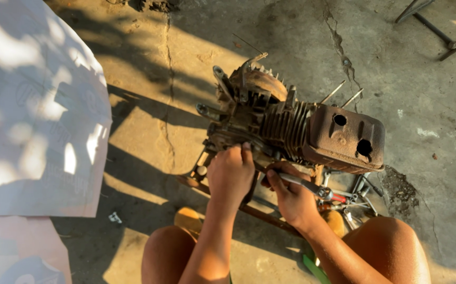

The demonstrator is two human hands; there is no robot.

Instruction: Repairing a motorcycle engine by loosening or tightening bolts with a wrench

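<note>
Knees framed both hands: left hand (231,171) clenched on the heavy, rigid engine (291,129); right hand (291,197) grasped a wrench (312,186).

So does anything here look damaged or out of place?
Yes. The rusty engine sits on cracked concrete floor, its boxy cover corroded and holed. Loose tools lie scattered beside the right hand; the left hand touches the engine.

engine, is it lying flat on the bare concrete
No: the engine sits raised on a rusty metal frame above the concrete floor, steadied by the left hand.
</note>
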